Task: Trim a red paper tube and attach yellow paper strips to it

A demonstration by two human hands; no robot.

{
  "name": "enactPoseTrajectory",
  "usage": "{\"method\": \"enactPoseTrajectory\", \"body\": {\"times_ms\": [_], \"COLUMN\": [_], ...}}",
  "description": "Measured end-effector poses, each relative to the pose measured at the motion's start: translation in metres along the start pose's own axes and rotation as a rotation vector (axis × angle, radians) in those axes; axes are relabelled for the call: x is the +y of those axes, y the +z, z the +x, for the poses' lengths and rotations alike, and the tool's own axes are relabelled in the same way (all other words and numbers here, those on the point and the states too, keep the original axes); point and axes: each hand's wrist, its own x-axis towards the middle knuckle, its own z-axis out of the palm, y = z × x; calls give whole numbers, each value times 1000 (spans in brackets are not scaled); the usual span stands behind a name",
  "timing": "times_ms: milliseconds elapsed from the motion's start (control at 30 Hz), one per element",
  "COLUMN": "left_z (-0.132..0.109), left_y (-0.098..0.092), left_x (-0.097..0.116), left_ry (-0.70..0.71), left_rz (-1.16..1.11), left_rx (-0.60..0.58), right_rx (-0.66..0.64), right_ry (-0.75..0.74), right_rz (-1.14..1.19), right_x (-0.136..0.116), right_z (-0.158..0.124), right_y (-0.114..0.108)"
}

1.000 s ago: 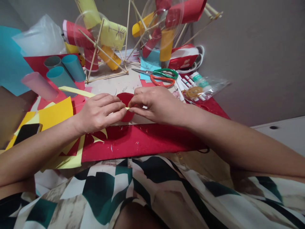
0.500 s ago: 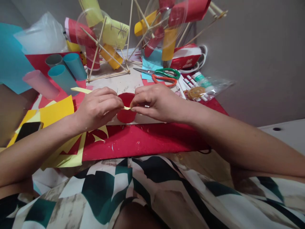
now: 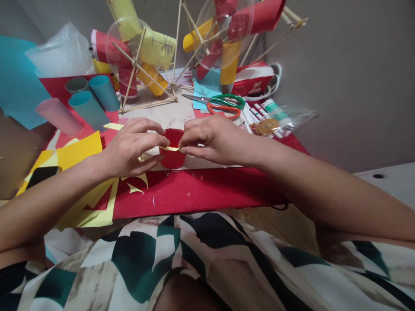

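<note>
My left hand [image 3: 131, 147] and my right hand [image 3: 210, 138] meet over a small red paper cup [image 3: 171, 157] standing near the front of the table. A thin yellow paper strip [image 3: 171, 148] lies across the cup's front, pinched at its right end by my right fingertips. My left fingers curl around the cup's left side, thumb and forefinger at its rim and the strip's left end. Most of the strip is hidden by the fingers.
A red sheet [image 3: 194, 190] lies along the table's front edge, yellow sheets [image 3: 78, 151] and a dark phone [image 3: 40, 175] at left. Blue and pink paper tubes [image 3: 84, 106] stand behind. Two stick-and-paper wheels [image 3: 139, 52] fill the back, with scissors [image 3: 223, 106] and glue sticks [image 3: 269, 110].
The strip between my fingertips shows a little longer across the cup. My left fingers have spread slightly around the cup's side. The view shifted slightly.
</note>
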Motion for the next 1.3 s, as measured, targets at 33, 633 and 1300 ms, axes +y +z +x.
{"method": "enactPoseTrajectory", "body": {"times_ms": [33,633,1300], "left_z": [1,-5,-3], "left_y": [-1,6,15], "left_x": [1,-2,9], "left_ry": [-36,282,309], "left_rz": [-60,130,460], "left_rx": [-23,116,193], "right_rx": [0,2,115], "right_ry": [3,12,-49], "right_rz": [3,13,-169], "right_x": [1,3,0], "right_z": [0,-1,-1], "right_y": [0,1,10]}}
